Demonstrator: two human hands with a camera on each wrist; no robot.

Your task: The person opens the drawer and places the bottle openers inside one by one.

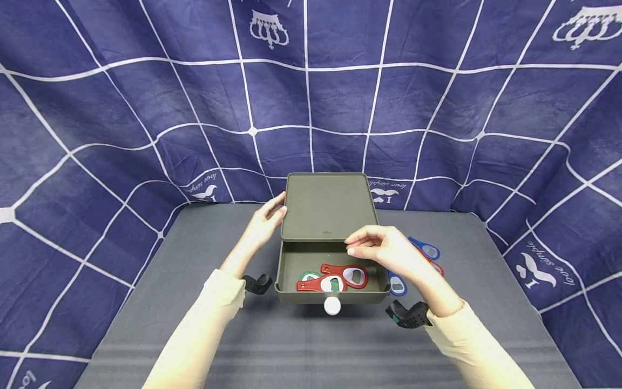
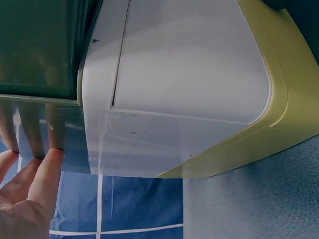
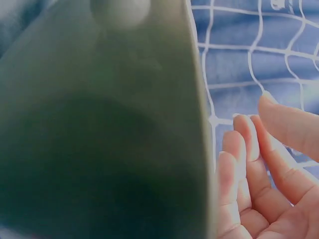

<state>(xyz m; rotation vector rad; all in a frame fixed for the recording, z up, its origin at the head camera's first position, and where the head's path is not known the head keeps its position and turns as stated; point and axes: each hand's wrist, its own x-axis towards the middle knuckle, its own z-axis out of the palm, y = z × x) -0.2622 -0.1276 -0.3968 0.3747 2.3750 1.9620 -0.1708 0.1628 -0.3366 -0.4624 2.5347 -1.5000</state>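
An olive-green drawer box (image 1: 328, 208) stands on the table with its drawer (image 1: 296, 297) pulled out, a white knob (image 1: 332, 306) on the front. Inside lie red bottle openers (image 1: 356, 276) and a partly covered green bottle opener (image 1: 307, 275). My left hand (image 1: 262, 224) rests its fingertips on the box's left side; in the left wrist view the straight fingers (image 2: 46, 179) touch the glossy wall. Over the drawer's right rear, my right hand (image 1: 389, 249) hovers with loosely bent fingers. Nothing shows between the thumb and fingers (image 3: 251, 144) in the right wrist view.
Right of the box, partly behind my right hand and forearm, lie blue bottle openers (image 1: 397, 284) and a red bottle opener (image 1: 438, 268). The grey tabletop (image 1: 301, 351) meets a blue curtain (image 1: 340, 97) with white lines at the back and sides.
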